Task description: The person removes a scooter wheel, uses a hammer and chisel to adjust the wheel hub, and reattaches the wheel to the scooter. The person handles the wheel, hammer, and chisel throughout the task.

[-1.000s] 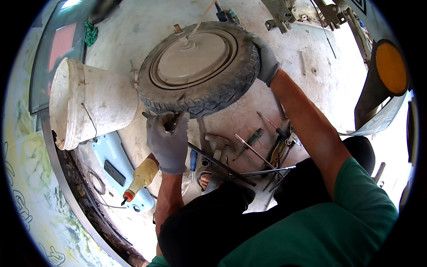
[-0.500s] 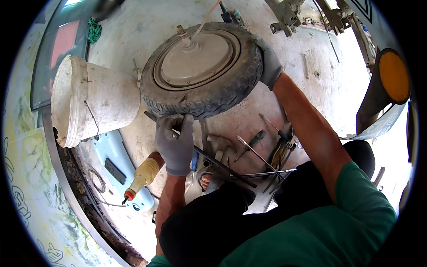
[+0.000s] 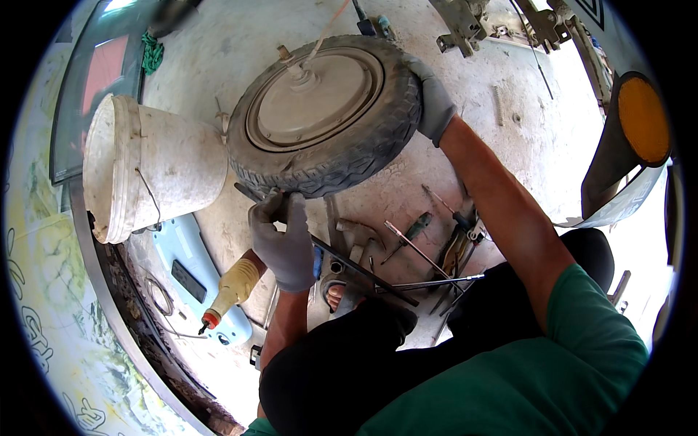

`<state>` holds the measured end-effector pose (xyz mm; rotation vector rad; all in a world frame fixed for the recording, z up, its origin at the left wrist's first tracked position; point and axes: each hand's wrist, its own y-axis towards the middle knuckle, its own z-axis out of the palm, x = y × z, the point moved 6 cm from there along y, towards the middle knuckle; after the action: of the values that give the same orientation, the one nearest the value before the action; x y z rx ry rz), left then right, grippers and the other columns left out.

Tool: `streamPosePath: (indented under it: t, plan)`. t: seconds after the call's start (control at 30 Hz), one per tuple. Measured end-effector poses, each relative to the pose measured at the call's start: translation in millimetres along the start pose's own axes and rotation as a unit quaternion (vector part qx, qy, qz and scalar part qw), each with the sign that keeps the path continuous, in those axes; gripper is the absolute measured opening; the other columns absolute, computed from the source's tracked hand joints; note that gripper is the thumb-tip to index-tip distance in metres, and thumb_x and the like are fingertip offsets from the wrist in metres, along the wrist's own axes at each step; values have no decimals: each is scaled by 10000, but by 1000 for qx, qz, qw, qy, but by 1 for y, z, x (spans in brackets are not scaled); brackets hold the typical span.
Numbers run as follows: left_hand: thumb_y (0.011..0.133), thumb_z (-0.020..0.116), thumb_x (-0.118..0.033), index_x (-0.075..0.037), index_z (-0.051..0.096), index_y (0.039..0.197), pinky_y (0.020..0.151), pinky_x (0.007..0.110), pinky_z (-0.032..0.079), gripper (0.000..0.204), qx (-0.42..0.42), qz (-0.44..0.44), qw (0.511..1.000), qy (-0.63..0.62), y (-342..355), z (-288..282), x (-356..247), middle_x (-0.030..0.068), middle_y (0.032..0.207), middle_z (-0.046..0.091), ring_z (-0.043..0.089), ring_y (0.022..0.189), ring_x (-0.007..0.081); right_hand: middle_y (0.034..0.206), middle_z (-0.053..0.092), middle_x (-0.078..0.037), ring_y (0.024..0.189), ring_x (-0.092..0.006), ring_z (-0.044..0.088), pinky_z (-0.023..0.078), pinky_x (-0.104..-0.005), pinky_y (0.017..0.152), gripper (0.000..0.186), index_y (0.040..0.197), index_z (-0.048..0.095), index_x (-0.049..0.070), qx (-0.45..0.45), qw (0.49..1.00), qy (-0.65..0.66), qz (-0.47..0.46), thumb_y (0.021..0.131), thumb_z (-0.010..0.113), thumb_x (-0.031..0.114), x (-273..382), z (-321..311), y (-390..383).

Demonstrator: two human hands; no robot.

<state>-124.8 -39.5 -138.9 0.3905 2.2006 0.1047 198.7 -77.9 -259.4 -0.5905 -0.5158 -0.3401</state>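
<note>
While the wheel (image 3: 327,116) lies tilted on the concrete floor (image 3: 465,65) in the upper centre of the frame, both gloved hands are on it. It is a small wheel with a black treaded tyre (image 3: 342,163) around a tan metal hub disc, and a stub axle (image 3: 287,57) stands out at its upper left.

Left hand (image 3: 285,243), centre of frame, in a grey glove: closed around a dark metal bar (image 3: 363,270), the bar's upper end set against the lower edge of the tyre, its length running down to the right across the person's lap.

Right hand (image 3: 435,105), upper right of the wheel, in a grey glove: fingers wrapped over the tyre's right edge, gripping it.

Surroundings: a white plastic bucket (image 3: 156,171) lies on its side at the left of the frame, touching or just beside the tyre. A tan squeeze bottle (image 3: 231,289) with a red tip lies below it, over a pale blue panel (image 3: 185,272). Screwdrivers (image 3: 411,232) and thin rods lie scattered right of centre, near the person's knee. An orange reflector (image 3: 643,120) on a dark fender sits at the right edge. Metal brackets (image 3: 465,22) lie at the top of the frame.
</note>
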Motion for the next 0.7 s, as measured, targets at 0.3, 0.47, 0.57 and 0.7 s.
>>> streamPosePath:
  t: [0.3,0.47,0.57,0.7]
  plan:
    - [842,751,-100,22,635,898,635,248,483,177,50,-155,980,-118,17,0,22,49,775,654,576,674,96,1218,689,-62,1050,-184,673,555,-356,938,372,1321,573,94,-9,1000,8,3,1019,492,296,-2,-1,1]
    - [863,724,-94,16,630,900,588,230,454,149,74,-76,991,-85,23,5,6,36,734,632,552,626,83,1237,680,-69,1078,-196,664,538,-366,974,372,1328,571,102,12,999,21,-28,1024,473,295,-1,-10,7]
    - [867,718,-95,18,631,904,575,230,451,146,74,-41,995,-53,23,2,1,31,724,628,545,610,78,1243,678,-73,1092,-201,659,528,-372,993,373,1332,568,105,14,1000,23,-15,1029,464,297,-3,-7,3]
    - [862,737,-112,21,641,918,586,236,466,173,77,-28,997,-18,23,-1,8,38,735,644,562,621,84,1246,677,-72,1097,-200,658,529,-375,993,377,1343,561,108,1,1000,13,-15,1036,459,302,-1,-11,7]
